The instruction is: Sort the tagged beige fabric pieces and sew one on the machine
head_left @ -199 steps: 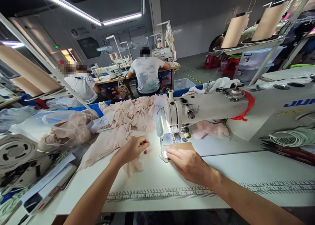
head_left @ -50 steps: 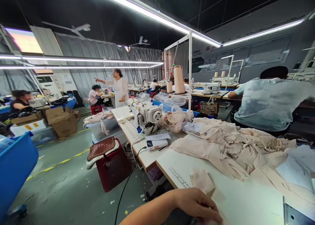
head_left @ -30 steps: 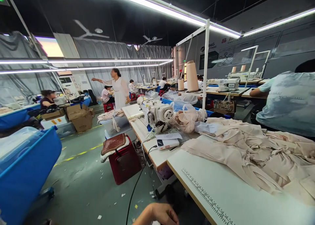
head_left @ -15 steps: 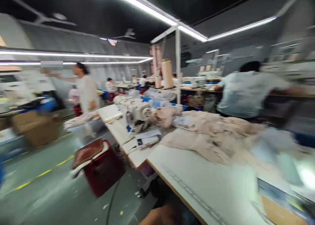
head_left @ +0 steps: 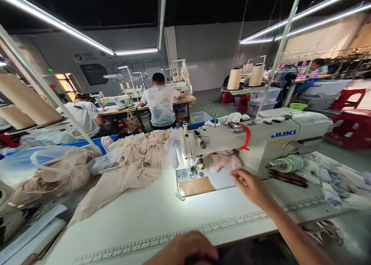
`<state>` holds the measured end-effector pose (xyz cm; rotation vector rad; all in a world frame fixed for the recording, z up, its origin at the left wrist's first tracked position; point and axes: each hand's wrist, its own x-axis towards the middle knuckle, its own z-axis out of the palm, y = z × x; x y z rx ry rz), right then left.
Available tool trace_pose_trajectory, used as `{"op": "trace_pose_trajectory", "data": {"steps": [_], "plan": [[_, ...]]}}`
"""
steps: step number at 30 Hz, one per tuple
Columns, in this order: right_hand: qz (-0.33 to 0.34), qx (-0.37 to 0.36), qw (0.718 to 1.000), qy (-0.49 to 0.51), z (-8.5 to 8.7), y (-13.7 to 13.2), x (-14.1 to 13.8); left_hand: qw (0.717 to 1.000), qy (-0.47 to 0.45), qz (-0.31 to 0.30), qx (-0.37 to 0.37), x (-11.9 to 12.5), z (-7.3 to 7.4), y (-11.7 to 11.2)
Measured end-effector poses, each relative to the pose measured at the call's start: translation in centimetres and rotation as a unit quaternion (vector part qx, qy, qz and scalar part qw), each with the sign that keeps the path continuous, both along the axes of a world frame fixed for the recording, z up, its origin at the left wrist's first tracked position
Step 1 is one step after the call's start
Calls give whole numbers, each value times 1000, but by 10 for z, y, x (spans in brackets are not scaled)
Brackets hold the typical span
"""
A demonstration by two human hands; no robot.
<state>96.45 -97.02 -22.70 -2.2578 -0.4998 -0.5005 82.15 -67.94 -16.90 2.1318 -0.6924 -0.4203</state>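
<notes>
My right hand [head_left: 251, 184] reaches over the white table [head_left: 150, 214] with its fingers stretched out and nothing in them. It hovers just below the arm of the white JUKI sewing machine [head_left: 269, 135], close to a pink fabric piece [head_left: 223, 160] lying under that arm. My left hand [head_left: 185, 250] is low at the table's front edge; only its back shows and the fingers are hidden. A heap of beige fabric pieces [head_left: 139, 157] lies left of the needle area [head_left: 191, 171]. A brown cardboard patch [head_left: 197, 186] sits in front of the needle.
A plastic bag of beige fabric [head_left: 49, 172] lies at the far left. A coil of white cord [head_left: 288, 163] and dark red scissors [head_left: 290, 177] lie right of the machine. Thread cones [head_left: 234, 78] stand behind. Two people [head_left: 160, 104] sit with their backs turned at benches beyond.
The view has swung from the aisle on the left back to the sewing machine. My right hand has come into view, reaching toward the machine; my left hand stays low at the front edge.
</notes>
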Motion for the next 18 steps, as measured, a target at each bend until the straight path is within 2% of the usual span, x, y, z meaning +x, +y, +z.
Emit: {"op": "trace_pose_trajectory", "data": {"steps": [1, 3, 4, 6, 8, 10, 13, 18], "plan": [[-46, -57, 997, -28, -1, -6, 25, 999, -40, -2, -20, 17, 2, -17], [-80, -89, 992, -41, -6, -12, 63, 986, -163, 3, -32, 60, -1, -52], [-91, -103, 990, -45, -10, -13, 76, 971, -238, 10, -15, 83, -6, -69], [-106, -121, 986, -53, -18, -12, 90, 933, -350, 71, 54, 130, -20, -96], [-121, -139, 981, -62, -24, -9, 93, 917, -371, 120, 86, 172, -35, -116], [-129, -152, 978, -69, -29, -8, 91, 907, -373, 159, 110, 201, -46, -126], [-119, -165, 976, -73, -34, -9, 88, 899, -376, 170, 144, 222, -54, -128], [-89, -167, 980, -66, -37, -13, 83, 902, -378, 116, 173, 217, -57, -109]]}}
